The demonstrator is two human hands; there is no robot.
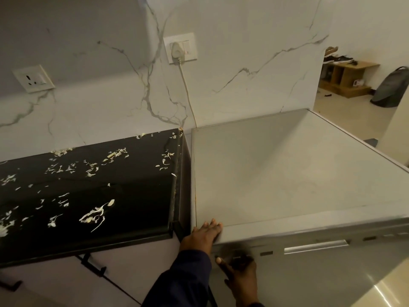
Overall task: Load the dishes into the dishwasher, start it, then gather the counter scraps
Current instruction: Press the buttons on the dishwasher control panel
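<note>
Your left hand (202, 234) rests flat on the front left corner of the dishwasher (287, 173) top, fingers straight and close together, holding nothing. Your right hand (240, 275) is at the control strip on the door's upper left edge, thumb stretched out against the panel; the other fingers are blurred, so you cannot tell whether they are curled or straight. The door sits closed, its recessed handle (316, 246) just right of that hand. The scraps (95, 214), pale peelings, lie scattered across the black counter (132, 185) to the left, thickest near its front edge and back edge
</note>
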